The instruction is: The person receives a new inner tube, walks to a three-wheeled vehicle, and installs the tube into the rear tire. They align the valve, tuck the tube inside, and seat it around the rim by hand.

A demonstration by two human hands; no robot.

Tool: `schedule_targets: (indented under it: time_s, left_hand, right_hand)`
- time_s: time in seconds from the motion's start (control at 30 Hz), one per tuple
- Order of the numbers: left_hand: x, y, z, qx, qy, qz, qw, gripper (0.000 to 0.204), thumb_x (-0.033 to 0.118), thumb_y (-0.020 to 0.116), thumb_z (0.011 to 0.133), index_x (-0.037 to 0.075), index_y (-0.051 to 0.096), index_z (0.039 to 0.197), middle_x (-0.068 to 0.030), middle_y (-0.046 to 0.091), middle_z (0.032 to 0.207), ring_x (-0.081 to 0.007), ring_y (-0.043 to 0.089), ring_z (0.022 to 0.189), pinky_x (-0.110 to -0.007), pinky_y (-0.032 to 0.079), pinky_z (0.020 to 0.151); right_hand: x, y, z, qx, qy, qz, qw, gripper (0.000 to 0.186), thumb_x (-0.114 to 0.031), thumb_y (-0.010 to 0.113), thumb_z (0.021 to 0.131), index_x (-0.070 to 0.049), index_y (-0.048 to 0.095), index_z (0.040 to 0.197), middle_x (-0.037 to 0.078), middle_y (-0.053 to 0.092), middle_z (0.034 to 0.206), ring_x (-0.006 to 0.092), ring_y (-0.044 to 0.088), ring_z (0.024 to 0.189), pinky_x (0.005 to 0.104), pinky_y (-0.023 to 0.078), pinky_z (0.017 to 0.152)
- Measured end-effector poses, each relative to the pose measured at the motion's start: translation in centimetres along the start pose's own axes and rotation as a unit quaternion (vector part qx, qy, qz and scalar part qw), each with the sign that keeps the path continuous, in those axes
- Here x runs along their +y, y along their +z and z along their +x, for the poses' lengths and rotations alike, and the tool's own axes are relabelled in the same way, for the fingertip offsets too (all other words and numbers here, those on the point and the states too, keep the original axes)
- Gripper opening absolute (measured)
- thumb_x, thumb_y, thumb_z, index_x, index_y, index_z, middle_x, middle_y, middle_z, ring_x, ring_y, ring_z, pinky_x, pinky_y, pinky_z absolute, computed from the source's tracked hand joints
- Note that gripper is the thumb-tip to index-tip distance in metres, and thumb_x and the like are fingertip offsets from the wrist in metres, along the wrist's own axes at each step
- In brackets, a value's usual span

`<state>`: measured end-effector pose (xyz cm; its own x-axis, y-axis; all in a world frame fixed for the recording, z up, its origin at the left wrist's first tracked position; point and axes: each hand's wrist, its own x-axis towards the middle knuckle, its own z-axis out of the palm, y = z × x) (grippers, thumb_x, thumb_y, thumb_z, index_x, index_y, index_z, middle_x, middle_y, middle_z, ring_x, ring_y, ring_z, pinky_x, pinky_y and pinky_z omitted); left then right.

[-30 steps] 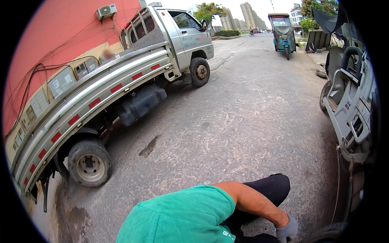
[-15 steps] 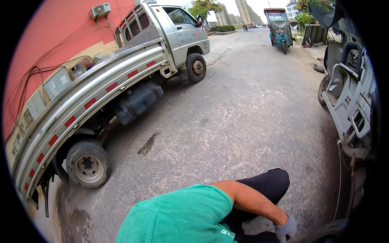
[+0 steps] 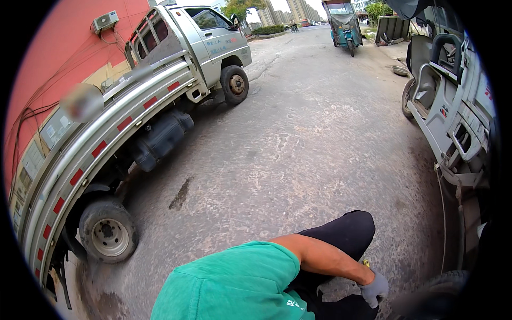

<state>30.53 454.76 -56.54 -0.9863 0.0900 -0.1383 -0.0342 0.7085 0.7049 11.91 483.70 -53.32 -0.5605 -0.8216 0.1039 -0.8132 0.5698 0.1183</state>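
My left hand (image 3: 374,290), in a grey glove, is low on the right, beyond my bent knee in black trousers (image 3: 346,234). Its fingers curl downward into a closed grip, and what they hold is hidden. A small yellow piece (image 3: 366,263) shows just behind the wrist; I cannot tell what it belongs to. Close to the right of the glove is a dark tyre (image 3: 447,281), partly smeared by blur. My right hand is out of view, behind my green-shirted body (image 3: 229,282) or past the lower edge.
A silver flatbed truck (image 3: 218,45) stands along the left, by a red wall (image 3: 58,53). On the right is a grey-white vehicle (image 3: 458,117) with a cord hanging from it. A covered three-wheeler (image 3: 345,26) is farther up the worn road (image 3: 298,154).
My view has turned slightly right, so the truck and three-wheeler sit farther left. The gloved hand is a little higher, and the yellow piece now shows beside its wrist.
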Motion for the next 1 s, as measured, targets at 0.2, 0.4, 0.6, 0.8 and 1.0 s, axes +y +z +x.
schedule_targets:
  time_s: [0.2, 0.4, 0.6, 0.8, 1.0]
  left_hand:
    - [-0.5, 0.2, -0.7, -0.012, -0.023, -0.034, 0.999, 0.039, 0.044, 0.071, 0.090, 0.010, 0.078, 0.107, -0.0170, 0.075, 0.103, -0.0356, 0.071, 0.100, -0.047, 0.055, 0.085]
    - [-1.0, 0.3, -0.9, -0.022, -0.040, -0.074, 0.996, 0.037, 0.043, 0.071, 0.088, 0.012, 0.079, 0.108, -0.0156, 0.076, 0.104, -0.0345, 0.071, 0.102, -0.046, 0.055, 0.086]
    - [-0.4, 0.1, -1.3, -0.026, -0.055, -0.052, 0.997, 0.032, 0.041, 0.070, 0.087, 0.014, 0.079, 0.103, -0.0144, 0.076, 0.100, -0.0357, 0.071, 0.098, -0.047, 0.054, 0.082]
    - [-0.2, 0.3, -0.7, -0.043, -0.055, -0.063, 0.996, 0.032, 0.040, 0.070, 0.086, 0.013, 0.079, 0.101, -0.0145, 0.076, 0.098, -0.0350, 0.071, 0.097, -0.047, 0.054, 0.082]
    - [0.5, -0.3, -0.6, -0.066, -0.059, -0.051, 0.995, 0.033, 0.040, 0.069, 0.087, 0.013, 0.078, 0.102, -0.0153, 0.075, 0.100, -0.0349, 0.071, 0.099, -0.047, 0.054, 0.084]
  right_hand:
    - [1.9, 4.6, 1.1, 0.193, -0.107, 0.073, 0.973, 0.079, -0.057, 0.084, 0.069, -0.013, 0.069, 0.133, 0.014, 0.073, 0.123, 0.0356, 0.071, 0.106, 0.0494, 0.057, 0.087]
    - [0.9, 2.7, 0.5, 0.057, -0.039, 0.010, 0.998, 0.078, -0.056, 0.082, 0.072, -0.014, 0.067, 0.135, 0.014, 0.074, 0.121, 0.0347, 0.072, 0.104, 0.0487, 0.057, 0.084]
    - [0.5, 2.1, 0.4, 0.010, -0.025, -0.011, 1.000, 0.076, -0.055, 0.081, 0.074, -0.014, 0.065, 0.137, 0.013, 0.074, 0.119, 0.0337, 0.072, 0.101, 0.0480, 0.057, 0.082]
    - [0.4, 1.8, 0.3, -0.020, -0.013, -0.024, 0.999, 0.075, -0.054, 0.079, 0.077, -0.015, 0.064, 0.139, 0.013, 0.075, 0.116, 0.0328, 0.073, 0.098, 0.0473, 0.057, 0.079]
    - [0.1, 1.8, 0.3, -0.044, -0.005, -0.032, 0.999, 0.074, -0.053, 0.078, 0.080, -0.015, 0.062, 0.142, 0.012, 0.075, 0.114, 0.0319, 0.073, 0.095, 0.0466, 0.057, 0.077]
